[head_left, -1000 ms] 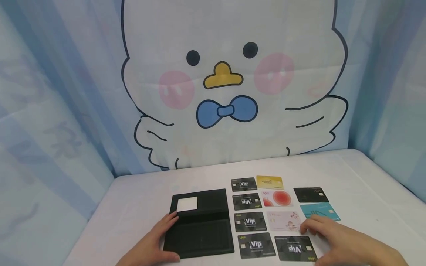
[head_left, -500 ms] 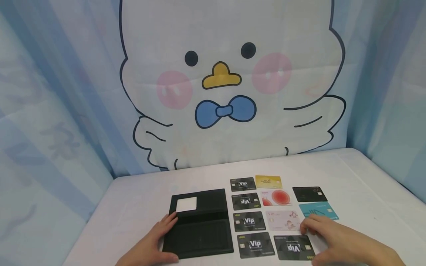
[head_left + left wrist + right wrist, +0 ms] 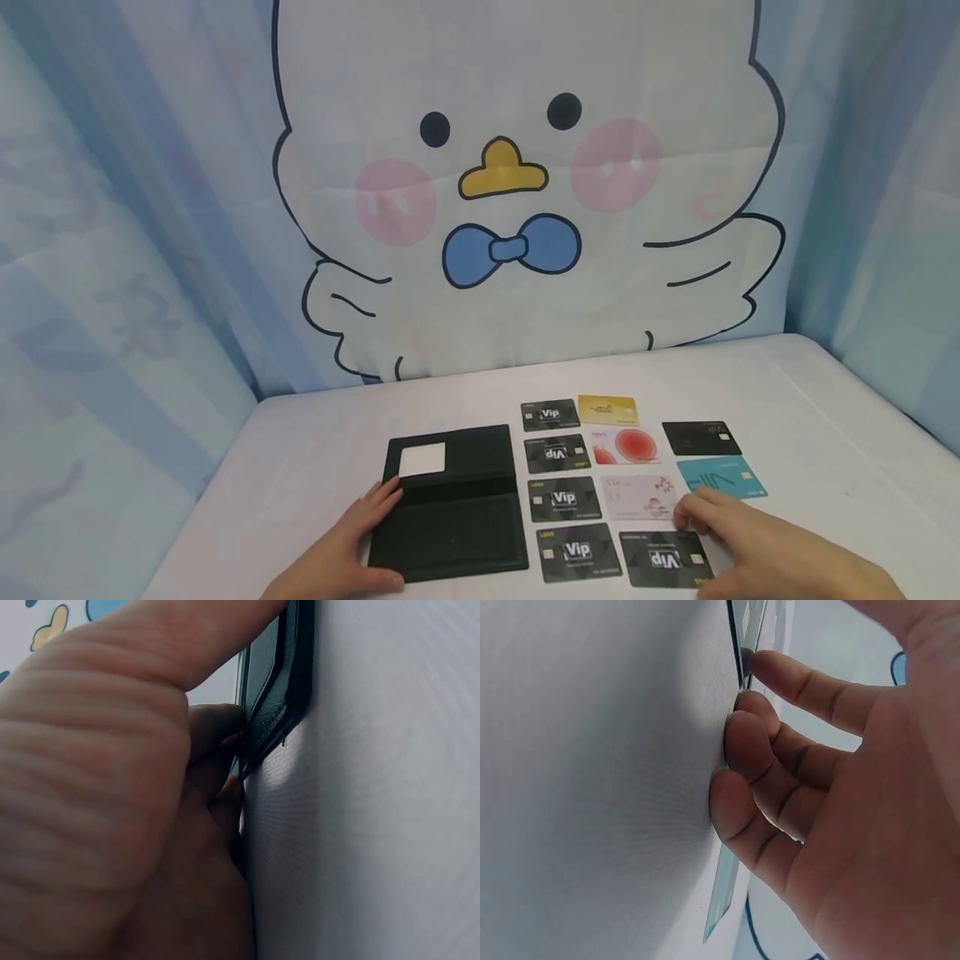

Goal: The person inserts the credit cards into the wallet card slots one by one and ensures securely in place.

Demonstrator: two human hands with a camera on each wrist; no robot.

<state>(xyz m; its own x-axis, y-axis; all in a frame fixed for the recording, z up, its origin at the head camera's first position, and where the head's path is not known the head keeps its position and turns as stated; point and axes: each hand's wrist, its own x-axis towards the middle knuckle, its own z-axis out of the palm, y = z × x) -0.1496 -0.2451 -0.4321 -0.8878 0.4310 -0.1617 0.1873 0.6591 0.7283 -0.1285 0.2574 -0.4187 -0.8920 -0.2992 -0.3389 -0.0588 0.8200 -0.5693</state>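
Observation:
An open black card wallet [image 3: 450, 537] lies flat on the white table, a white square [image 3: 422, 459] in its upper half. My left hand [image 3: 341, 546] rests along its left side, fingertips at the upper left edge and thumb by the lower left corner. In the left wrist view the thumb overlaps the wallet's edge [image 3: 277, 705]. To the right, my right hand [image 3: 772, 546] rests on the table with loosely bent fingers [image 3: 735, 806]. Its fingertips are right at the edges of a pink card [image 3: 637, 497] and a black Vip card [image 3: 663, 560], thumb by that card's lower right corner.
A column of black Vip cards [image 3: 564, 500] runs beside the wallet. Further right lie a gold card [image 3: 608, 411], a red-and-white card [image 3: 633, 447], another black card [image 3: 701, 438] and a teal card [image 3: 720, 477]. A cartoon-printed curtain [image 3: 510, 325] hangs behind the table.
My right hand has shifted slightly left, its thumb closer to the lower right black card. My left hand, the wallet and the cards stay in place.

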